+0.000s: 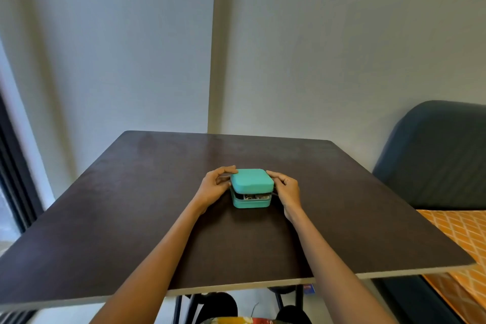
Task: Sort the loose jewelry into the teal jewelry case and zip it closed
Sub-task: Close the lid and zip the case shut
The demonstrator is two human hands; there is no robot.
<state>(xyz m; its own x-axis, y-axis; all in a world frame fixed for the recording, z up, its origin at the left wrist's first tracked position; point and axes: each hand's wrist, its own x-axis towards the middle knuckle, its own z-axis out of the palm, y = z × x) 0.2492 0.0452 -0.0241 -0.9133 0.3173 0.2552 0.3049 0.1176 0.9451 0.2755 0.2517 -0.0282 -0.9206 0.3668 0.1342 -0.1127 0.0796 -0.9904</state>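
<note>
Centrally, teal jewelry case [252, 187] between left hand [214, 188], right hand [288, 193]

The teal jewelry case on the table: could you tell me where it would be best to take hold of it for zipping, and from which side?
Probably the lid of the teal jewelry case, from its left and right sides, as the left hand and right hand flank it now. The front seam gapes, so pressing down there should meet the base; keep the front clear for the zip.
</note>
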